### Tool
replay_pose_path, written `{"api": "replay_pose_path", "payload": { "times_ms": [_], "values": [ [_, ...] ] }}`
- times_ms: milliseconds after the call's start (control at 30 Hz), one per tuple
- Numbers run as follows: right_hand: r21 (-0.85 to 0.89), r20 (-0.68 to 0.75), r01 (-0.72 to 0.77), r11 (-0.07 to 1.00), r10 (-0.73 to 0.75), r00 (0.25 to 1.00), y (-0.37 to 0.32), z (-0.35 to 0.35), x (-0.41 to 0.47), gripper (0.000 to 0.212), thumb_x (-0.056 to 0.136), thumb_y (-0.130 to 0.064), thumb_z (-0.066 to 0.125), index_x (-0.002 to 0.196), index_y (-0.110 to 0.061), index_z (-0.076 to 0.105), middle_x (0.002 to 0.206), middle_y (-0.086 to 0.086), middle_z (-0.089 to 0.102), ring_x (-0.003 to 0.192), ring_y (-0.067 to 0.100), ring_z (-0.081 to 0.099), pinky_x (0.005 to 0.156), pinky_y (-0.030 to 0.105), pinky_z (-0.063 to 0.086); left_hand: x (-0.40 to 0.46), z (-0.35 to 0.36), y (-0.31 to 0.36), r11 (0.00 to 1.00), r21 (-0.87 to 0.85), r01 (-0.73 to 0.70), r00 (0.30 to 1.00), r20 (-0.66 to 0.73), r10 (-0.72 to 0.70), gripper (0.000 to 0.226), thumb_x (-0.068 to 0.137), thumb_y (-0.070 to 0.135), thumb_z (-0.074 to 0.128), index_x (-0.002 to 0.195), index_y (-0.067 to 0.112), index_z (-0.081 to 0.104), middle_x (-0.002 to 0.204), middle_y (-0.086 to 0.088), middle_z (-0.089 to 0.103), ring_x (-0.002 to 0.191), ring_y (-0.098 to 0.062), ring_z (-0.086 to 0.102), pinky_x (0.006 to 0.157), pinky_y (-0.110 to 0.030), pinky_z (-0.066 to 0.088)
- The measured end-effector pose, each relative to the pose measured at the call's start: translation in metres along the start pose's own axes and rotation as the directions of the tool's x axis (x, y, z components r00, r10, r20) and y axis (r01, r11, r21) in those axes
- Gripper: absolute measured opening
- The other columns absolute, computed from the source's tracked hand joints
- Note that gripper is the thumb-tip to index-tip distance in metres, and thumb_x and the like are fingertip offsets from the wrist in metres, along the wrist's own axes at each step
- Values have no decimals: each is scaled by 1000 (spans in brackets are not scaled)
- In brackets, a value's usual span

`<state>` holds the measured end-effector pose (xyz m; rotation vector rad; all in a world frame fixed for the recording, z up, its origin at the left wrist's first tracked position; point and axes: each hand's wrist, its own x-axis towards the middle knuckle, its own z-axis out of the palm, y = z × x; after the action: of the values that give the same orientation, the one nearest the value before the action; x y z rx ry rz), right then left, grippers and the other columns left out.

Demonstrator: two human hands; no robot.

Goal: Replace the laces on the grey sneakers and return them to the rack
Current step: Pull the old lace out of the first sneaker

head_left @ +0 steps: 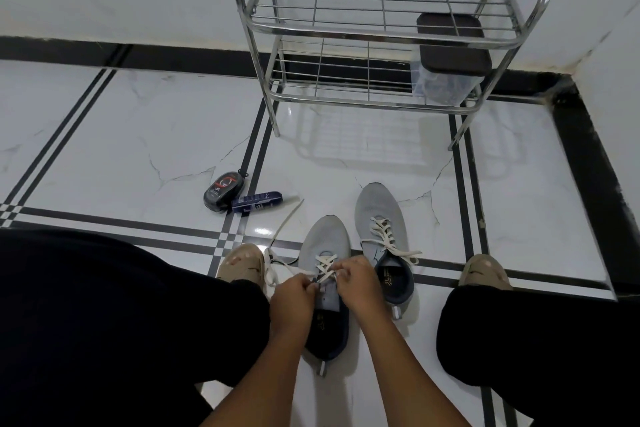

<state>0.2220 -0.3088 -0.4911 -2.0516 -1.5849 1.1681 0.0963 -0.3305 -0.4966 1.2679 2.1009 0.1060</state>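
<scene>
Two grey sneakers stand on the tiled floor between my legs. The left sneaker is partly laced with a cream lace. My left hand pinches one end of that lace at an eyelet. My right hand pinches the lace on the other side of the tongue. A loose length of the lace trails off to the left over the floor. The right sneaker is fully laced in cream, its ends loose. The metal shoe rack stands against the wall beyond them.
A clear box with a dark lid sits on the rack's lower shelf at the right. A black shoe-polish case and a blue tube lie on the floor at the left. My feet in beige slippers flank the sneakers.
</scene>
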Motion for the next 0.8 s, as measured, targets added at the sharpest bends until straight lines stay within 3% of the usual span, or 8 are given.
{"api": "replay_pose_path", "payload": {
  "times_ms": [100,200,300,400,500,567,667,800],
  "values": [
    [-321,140,194,927,-156,978,-1,10,-3,31,90,-18,53,116,-27,67,136,-2,44,124,23,40,101,36,41,7,-4,-6,996,-84,22,999,31,-20,22,93,30,56,105,22,72,101,-3,72,95,-21,65,71,-24,40],
    [-424,246,295,856,-204,947,3,22,-10,35,89,-24,54,122,-26,61,149,-1,31,134,25,31,104,37,37,12,-5,-9,993,-114,31,997,68,-23,23,95,27,54,107,21,73,103,-3,72,97,-20,65,72,-22,40],
    [-50,87,-26,998,30,996,-9,18,-7,24,87,-32,56,97,-15,69,115,5,62,98,20,58,78,28,46,11,-4,-16,990,-95,101,994,60,-96,24,96,28,53,103,17,73,102,-6,72,96,-23,64,74,-24,43],
    [527,92,-412,743,433,897,-9,-3,5,33,91,-31,51,73,-8,65,70,12,66,61,23,60,61,31,49,10,-2,-22,979,-119,165,985,66,-158,26,97,31,52,99,16,72,100,-6,71,95,-24,64,75,-25,44],
    [141,71,-269,953,261,963,-3,0,6,24,88,-33,56,70,-17,58,74,3,64,68,19,57,64,31,44,11,1,-20,984,-116,135,986,110,-122,26,96,32,52,99,17,72,99,-5,71,93,-22,64,73,-24,43],
    [-113,158,-104,988,121,980,-5,9,-1,20,85,-43,59,82,-25,66,88,-4,67,82,17,61,66,26,41,13,2,-19,987,-107,122,986,124,-108,26,96,32,51,99,16,72,99,-6,71,92,-23,64,70,-24,42],
    [-197,181,-7,980,43,983,-13,16,-8,24,86,-49,59,92,-29,72,89,-9,69,87,15,64,71,27,45,14,1,-19,989,-93,114,984,146,-100,27,97,30,49,107,17,70,106,-5,70,98,-22,64,73,-24,42],
    [-266,139,39,963,-1,990,-11,19,-11,13,91,-29,56,99,-27,65,106,-3,66,101,22,59,82,30,44,11,0,-18,988,-120,98,984,162,-78,26,97,30,50,102,15,70,101,-6,71,94,-21,64,70,-23,39]
  ]
}}
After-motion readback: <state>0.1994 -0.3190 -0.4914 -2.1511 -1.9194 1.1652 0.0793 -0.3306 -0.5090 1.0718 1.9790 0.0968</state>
